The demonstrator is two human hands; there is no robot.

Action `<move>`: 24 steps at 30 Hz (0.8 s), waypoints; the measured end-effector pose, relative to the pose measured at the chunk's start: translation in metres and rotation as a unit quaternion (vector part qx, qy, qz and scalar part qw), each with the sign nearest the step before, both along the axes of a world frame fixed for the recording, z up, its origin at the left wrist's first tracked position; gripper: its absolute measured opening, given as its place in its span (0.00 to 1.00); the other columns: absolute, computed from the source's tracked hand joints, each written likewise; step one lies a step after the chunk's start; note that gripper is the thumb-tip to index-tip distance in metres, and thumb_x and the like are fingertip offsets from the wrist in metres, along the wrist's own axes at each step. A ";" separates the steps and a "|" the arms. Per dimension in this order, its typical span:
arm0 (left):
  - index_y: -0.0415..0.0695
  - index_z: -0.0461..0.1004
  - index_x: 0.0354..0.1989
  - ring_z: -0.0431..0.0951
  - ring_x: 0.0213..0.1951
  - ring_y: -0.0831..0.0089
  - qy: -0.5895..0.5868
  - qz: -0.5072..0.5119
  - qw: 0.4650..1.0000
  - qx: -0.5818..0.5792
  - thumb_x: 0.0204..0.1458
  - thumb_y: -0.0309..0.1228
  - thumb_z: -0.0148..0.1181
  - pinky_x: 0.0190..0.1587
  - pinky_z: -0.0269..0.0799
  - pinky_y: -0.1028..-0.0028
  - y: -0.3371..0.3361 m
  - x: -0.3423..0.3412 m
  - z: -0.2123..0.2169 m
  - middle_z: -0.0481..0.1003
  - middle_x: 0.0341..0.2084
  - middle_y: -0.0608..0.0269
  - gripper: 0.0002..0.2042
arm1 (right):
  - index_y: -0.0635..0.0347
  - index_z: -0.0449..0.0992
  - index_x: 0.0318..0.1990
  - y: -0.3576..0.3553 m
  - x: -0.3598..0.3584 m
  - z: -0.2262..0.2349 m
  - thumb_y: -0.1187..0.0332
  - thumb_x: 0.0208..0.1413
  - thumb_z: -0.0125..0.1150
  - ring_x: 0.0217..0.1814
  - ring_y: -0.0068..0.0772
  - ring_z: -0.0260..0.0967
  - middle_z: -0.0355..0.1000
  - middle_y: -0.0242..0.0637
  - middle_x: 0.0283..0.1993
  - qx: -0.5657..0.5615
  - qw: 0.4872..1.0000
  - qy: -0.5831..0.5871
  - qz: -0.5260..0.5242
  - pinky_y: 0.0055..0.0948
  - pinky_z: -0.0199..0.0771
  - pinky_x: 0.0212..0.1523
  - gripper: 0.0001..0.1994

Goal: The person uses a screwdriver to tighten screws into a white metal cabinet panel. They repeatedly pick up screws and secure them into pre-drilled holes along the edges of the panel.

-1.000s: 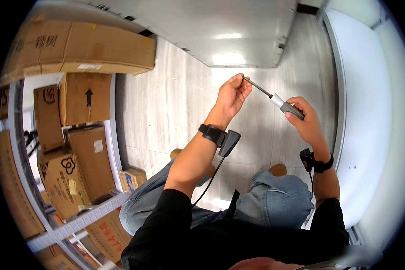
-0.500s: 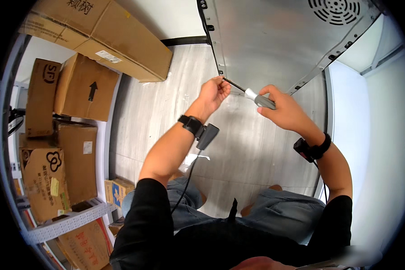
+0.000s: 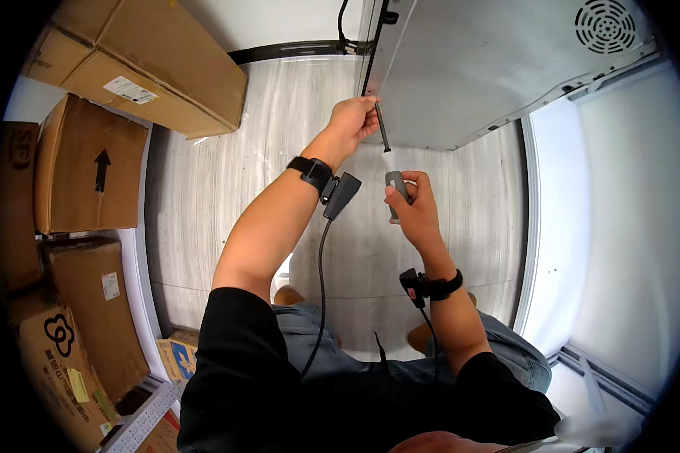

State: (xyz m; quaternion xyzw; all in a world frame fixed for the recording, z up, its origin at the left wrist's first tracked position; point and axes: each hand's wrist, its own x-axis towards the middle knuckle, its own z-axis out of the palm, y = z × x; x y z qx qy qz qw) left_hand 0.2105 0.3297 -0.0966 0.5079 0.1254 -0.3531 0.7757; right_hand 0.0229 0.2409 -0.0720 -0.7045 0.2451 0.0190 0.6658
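My right hand [image 3: 421,211] is wrapped round the grey handle of a screwdriver [image 3: 395,180]. The dark shaft slants up and away from the handle to the lower left corner of a large silver metal panel [image 3: 483,75]. At that corner my left hand [image 3: 353,121] is closed in a pinch beside the shaft's tip. Its fingers hide whatever they hold, and the exact contact at the tip cannot be made out. Several fastener spots run along the panel's edges, and a round slotted vent [image 3: 606,26] sits at its upper right.
Cardboard boxes [image 3: 91,162] fill the shelving on the left, with a tall carton [image 3: 166,68] behind them. A black cable [image 3: 342,23] hangs by the back wall. White walls [image 3: 627,196] stand at the right. Cables trail from both wrist straps.
My right hand has swung left and nearer to me, so the screwdriver stands steeper. The view has shifted, and the panel appears further right. My left hand stays at the panel's corner.
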 end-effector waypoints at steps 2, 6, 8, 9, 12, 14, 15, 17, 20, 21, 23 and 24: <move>0.39 0.72 0.41 0.67 0.28 0.79 -0.011 -0.006 1.000 0.008 0.60 0.30 0.46 0.32 0.70 0.79 0.001 -0.001 0.000 0.69 0.27 0.68 0.10 | 0.63 0.61 0.46 0.009 0.001 -0.008 0.68 0.54 0.58 0.22 0.16 0.61 0.69 0.31 0.28 0.003 0.999 -0.029 -0.018 0.20 0.65 0.19 0.16; 0.39 0.73 0.42 0.68 0.28 0.80 -0.039 -0.017 0.999 0.017 0.60 0.30 0.46 0.32 0.69 0.79 0.009 0.002 0.001 0.70 0.27 0.68 0.10 | 0.64 0.61 0.44 0.025 0.001 -0.016 0.69 0.54 0.58 0.21 0.16 0.62 0.69 0.33 0.29 0.006 0.998 -0.052 -0.032 0.20 0.64 0.19 0.15; 0.39 0.73 0.42 0.68 0.28 0.81 -0.038 -0.022 0.999 0.017 0.60 0.29 0.46 0.33 0.69 0.79 0.013 0.004 0.003 0.71 0.27 0.69 0.10 | 0.64 0.61 0.44 0.031 0.004 -0.018 0.69 0.54 0.58 0.21 0.16 0.61 0.69 0.34 0.29 0.012 0.997 -0.061 -0.043 0.20 0.63 0.19 0.15; 0.39 0.73 0.42 0.68 0.28 0.81 -0.035 -0.016 0.999 0.022 0.60 0.29 0.46 0.33 0.69 0.80 0.012 0.005 0.004 0.71 0.27 0.69 0.10 | 0.64 0.61 0.44 0.033 0.006 -0.018 0.70 0.54 0.58 0.21 0.16 0.61 0.69 0.34 0.29 0.015 0.997 -0.065 -0.047 0.20 0.62 0.19 0.15; 0.38 0.73 0.41 0.69 0.27 0.81 -0.027 -0.009 0.999 0.027 0.60 0.29 0.48 0.32 0.69 0.80 0.010 0.009 0.007 0.71 0.26 0.70 0.09 | 0.64 0.60 0.44 0.037 0.007 -0.019 0.70 0.54 0.58 0.21 0.16 0.61 0.69 0.34 0.29 0.020 0.995 -0.082 -0.051 0.20 0.61 0.19 0.15; 0.38 0.74 0.40 0.69 0.27 0.82 -0.023 -0.014 0.999 0.021 0.59 0.29 0.49 0.32 0.69 0.80 0.010 0.015 0.007 0.71 0.26 0.70 0.09 | 0.64 0.60 0.44 0.038 0.010 -0.020 0.70 0.54 0.58 0.21 0.16 0.61 0.68 0.34 0.28 0.030 0.995 -0.078 -0.057 0.20 0.61 0.19 0.15; 0.38 0.74 0.39 0.69 0.27 0.82 -0.022 -0.013 0.999 0.022 0.59 0.29 0.49 0.32 0.69 0.80 0.010 0.015 0.006 0.71 0.26 0.70 0.09 | 0.64 0.60 0.44 0.039 0.011 -0.020 0.70 0.54 0.57 0.20 0.16 0.61 0.68 0.34 0.28 0.035 0.995 -0.077 -0.059 0.20 0.61 0.19 0.14; 0.38 0.74 0.38 0.69 0.27 0.82 -0.022 -0.010 0.999 0.025 0.59 0.30 0.50 0.32 0.69 0.80 0.009 0.015 0.003 0.71 0.26 0.70 0.09 | 0.64 0.60 0.44 0.042 0.012 -0.019 0.70 0.55 0.57 0.20 0.16 0.61 0.68 0.34 0.28 0.036 0.994 -0.079 -0.067 0.20 0.61 0.19 0.14; 0.38 0.74 0.37 0.69 0.27 0.82 -0.024 -0.006 0.999 0.027 0.59 0.30 0.51 0.32 0.69 0.80 0.007 0.013 0.003 0.71 0.26 0.70 0.09 | 0.64 0.60 0.43 0.044 0.013 -0.020 0.70 0.55 0.57 0.20 0.17 0.61 0.68 0.34 0.28 0.043 0.993 -0.081 -0.073 0.20 0.61 0.19 0.14; 0.38 0.74 0.37 0.68 0.27 0.82 -0.025 -0.004 0.999 0.032 0.59 0.30 0.51 0.32 0.69 0.80 0.006 0.012 0.003 0.71 0.26 0.70 0.09 | 0.64 0.60 0.43 0.044 0.012 -0.021 0.70 0.55 0.57 0.19 0.17 0.61 0.68 0.34 0.28 0.046 0.993 -0.080 -0.074 0.21 0.61 0.19 0.14; 0.38 0.74 0.36 0.68 0.27 0.82 -0.027 -0.002 0.999 0.041 0.59 0.30 0.51 0.32 0.69 0.80 0.006 0.012 0.005 0.71 0.26 0.70 0.09 | 0.64 0.60 0.43 0.043 0.012 -0.021 0.70 0.55 0.57 0.20 0.17 0.61 0.68 0.34 0.28 0.048 0.993 -0.087 -0.069 0.21 0.61 0.18 0.14; 0.38 0.74 0.36 0.68 0.27 0.82 -0.024 0.002 0.999 0.037 0.58 0.30 0.51 0.32 0.69 0.80 0.006 0.011 0.005 0.71 0.26 0.70 0.09 | 0.64 0.60 0.43 0.043 0.012 -0.021 0.70 0.55 0.57 0.20 0.17 0.61 0.68 0.34 0.28 0.049 0.992 -0.092 -0.066 0.21 0.62 0.18 0.14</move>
